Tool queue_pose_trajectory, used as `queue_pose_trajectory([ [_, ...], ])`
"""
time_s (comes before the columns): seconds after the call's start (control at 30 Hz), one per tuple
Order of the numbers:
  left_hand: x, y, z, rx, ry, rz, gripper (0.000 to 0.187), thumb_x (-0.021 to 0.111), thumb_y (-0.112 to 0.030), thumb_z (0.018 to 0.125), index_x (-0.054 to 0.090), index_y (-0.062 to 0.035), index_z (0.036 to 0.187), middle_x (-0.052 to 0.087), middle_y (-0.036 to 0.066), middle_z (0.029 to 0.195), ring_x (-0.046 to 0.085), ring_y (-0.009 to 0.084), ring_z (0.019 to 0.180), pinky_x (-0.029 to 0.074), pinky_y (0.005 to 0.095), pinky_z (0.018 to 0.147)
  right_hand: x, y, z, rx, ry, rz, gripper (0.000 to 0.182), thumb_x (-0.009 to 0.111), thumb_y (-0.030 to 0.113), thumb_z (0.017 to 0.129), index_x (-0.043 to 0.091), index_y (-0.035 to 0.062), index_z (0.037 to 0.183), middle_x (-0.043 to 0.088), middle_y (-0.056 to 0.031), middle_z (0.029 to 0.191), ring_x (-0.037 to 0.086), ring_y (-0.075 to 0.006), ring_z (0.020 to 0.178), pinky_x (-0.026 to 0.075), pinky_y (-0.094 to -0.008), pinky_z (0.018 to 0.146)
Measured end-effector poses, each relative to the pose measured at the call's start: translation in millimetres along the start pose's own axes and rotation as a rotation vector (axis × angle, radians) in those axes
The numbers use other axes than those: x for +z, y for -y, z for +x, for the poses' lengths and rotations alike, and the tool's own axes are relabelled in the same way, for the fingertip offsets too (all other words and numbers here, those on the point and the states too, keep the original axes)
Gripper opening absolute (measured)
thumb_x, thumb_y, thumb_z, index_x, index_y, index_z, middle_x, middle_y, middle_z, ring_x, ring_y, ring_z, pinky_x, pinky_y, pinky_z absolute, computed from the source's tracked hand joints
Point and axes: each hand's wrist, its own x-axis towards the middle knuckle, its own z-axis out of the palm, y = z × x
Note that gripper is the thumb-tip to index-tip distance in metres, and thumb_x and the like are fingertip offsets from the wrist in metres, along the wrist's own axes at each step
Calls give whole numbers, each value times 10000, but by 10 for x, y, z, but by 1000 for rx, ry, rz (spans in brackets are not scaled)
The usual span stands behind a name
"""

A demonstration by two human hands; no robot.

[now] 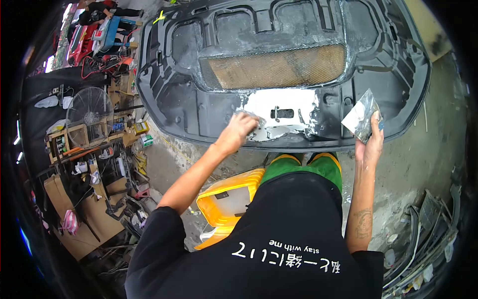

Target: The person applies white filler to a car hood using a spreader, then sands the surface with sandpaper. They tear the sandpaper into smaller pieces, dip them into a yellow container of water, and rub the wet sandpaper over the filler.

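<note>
A large black panel shaped like a car hood [177, 112] lies in front of me with its ribbed inner side up. Near its close edge a white coated patch [256, 102] surrounds a small rectangular opening [285, 113]. My left hand [241, 130] is closed at the patch's left edge; a greyish thing at its fingers is too blurred to name. My right hand [371, 142] grips a thin, square, shiny plate [359, 117] with grey and whitish smears, thumb on top, held over the panel's right side.
A mesh grille [276, 69] is set into the panel. A yellow plastic crate [211, 204] stands by my legs. Leftward are a large fan [89, 117], cluttered shelves and cardboard [97, 231]. Another person [97, 15] is at far left. Scrap parts [423, 234] lie at right.
</note>
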Motion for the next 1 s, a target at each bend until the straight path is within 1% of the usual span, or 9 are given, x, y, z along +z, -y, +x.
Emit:
queue_pose_trajectory([
  [0.03, -172, -70, 41, -4, -106, -39, 357, 600, 68, 797, 627, -70, 1125, 635, 91, 1301, 538, 316, 1189, 427, 452, 989, -11, -9, -6, 6, 11, -8, 368, 700, 239, 963, 600, 36, 1253, 683, -75, 1134, 685, -193, 990, 576, -402, 777],
  [0.13, -208, 103, 302, -46, -268, -6, 333, 603, 73, 794, 620, -46, 1105, 654, 100, 1237, 554, 318, 1148, 433, 431, 970, -1, -54, -4, 1, -30, -25, 349, 694, 231, 965, 607, 40, 1245, 682, -72, 1143, 685, -195, 997, 581, -412, 781],
  [0.27, -177, 224, 761, 58, -275, -34, 347, 608, 75, 778, 617, -42, 1104, 643, 84, 1248, 543, 318, 1146, 437, 425, 970, -37, -48, 48, 35, -8, -51, 343, 686, 222, 970, 605, 37, 1248, 676, -68, 1157, 683, -197, 1007, 583, -423, 797],
  [0.37, -162, 267, 898, 155, -149, 6, 390, 622, 89, 726, 618, -46, 1091, 613, 44, 1296, 521, 291, 1176, 426, 411, 992, -24, -78, 32, 4, 21, -42, 351, 682, 222, 972, 602, 35, 1258, 678, -67, 1152, 683, -197, 1007, 580, -428, 812],
  [0.57, -102, 328, 816, 193, -15, 43, 408, 653, 73, 693, 631, -64, 1076, 621, 26, 1299, 527, 265, 1181, 415, 406, 998, -6, -37, 16, 11, 30, -52, 357, 675, 233, 976, 606, 32, 1263, 682, -62, 1140, 681, -193, 1001, 574, -421, 814],
  [0.63, -118, 348, 771, 208, 17, 51, 401, 654, 73, 693, 641, -71, 1068, 625, 20, 1295, 529, 259, 1180, 415, 406, 997, 48, -26, 30, -7, -47, -39, 345, 673, 238, 978, 615, 40, 1254, 686, -60, 1130, 681, -190, 987, 569, -412, 779],
  [0.73, -129, 370, 722, 249, 51, 67, 377, 655, 63, 706, 659, -82, 1054, 634, 12, 1285, 535, 250, 1179, 416, 403, 992, 76, 8, 11, -35, -20, -42, 346, 679, 246, 975, 620, 44, 1250, 689, -57, 1121, 682, -188, 976, 563, -403, 754],
  [0.9, -168, 436, 669, 322, 114, 150, 332, 654, 16, 742, 672, -95, 1054, 646, 9, 1270, 541, 244, 1173, 418, 400, 986, 121, 44, -29, -65, -29, -29, 341, 677, 248, 978, 621, 48, 1249, 689, -53, 1121, 684, -183, 977, 569, -405, 769],
  [1.0, -356, 416, 645, 367, 246, 203, 307, 654, -16, 747, 672, -92, 1044, 650, 12, 1252, 541, 246, 1172, 421, 398, 977, 143, 71, -56, -74, -19, -10, 336, 673, 243, 981, 621, 49, 1250, 689, -52, 1121, 684, -177, 981, 573, -402, 782],
])
